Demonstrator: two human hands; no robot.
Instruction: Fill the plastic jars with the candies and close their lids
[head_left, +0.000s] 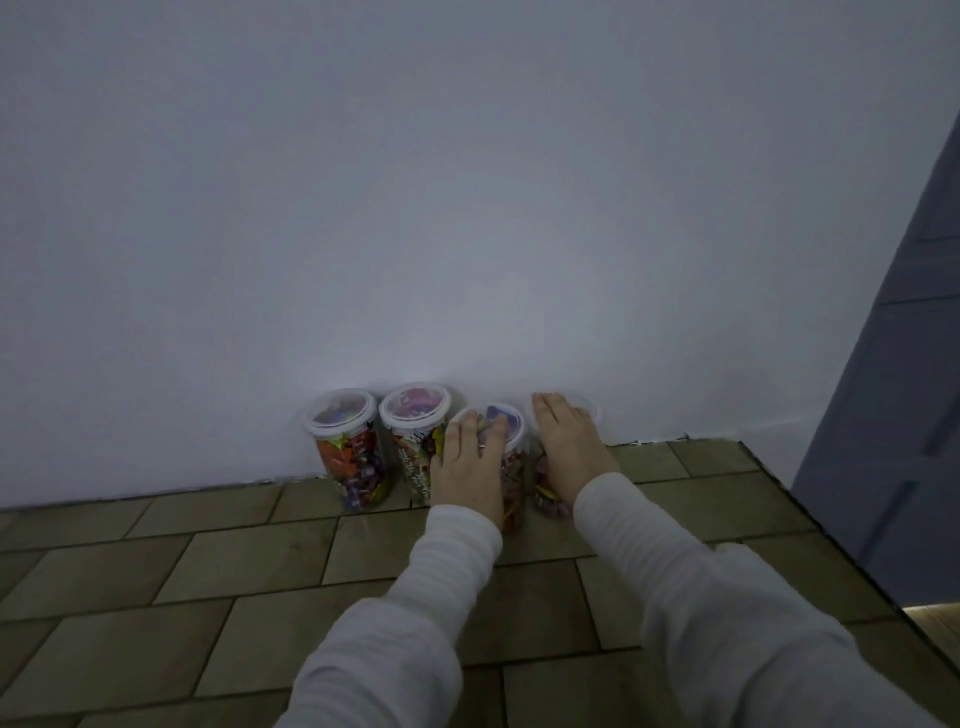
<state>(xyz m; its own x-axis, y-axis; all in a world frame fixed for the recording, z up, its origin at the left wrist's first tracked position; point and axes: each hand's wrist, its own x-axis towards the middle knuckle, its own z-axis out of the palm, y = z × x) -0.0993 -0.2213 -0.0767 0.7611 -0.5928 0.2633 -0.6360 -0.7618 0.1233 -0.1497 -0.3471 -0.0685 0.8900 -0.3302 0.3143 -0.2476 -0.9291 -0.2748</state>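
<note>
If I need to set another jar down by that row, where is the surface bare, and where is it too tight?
Bare surface runs left of the leftmost jar along the wall, right of the rightmost jar toward the edge, and in front on both sides of the sleeves. The four jars stand packed together, with the left hand and right hand on the two right ones.

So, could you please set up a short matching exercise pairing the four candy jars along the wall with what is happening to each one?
Things:
1. far-left jar
2. second jar
3. third jar
4. far-right jar

States:
A. right hand rests on its lid
B. left hand rests on its lid
C. untouched, at the end of the row
D. untouched, pink sweets under its lid

Pairs: 1-C, 2-D, 3-B, 4-A
</note>
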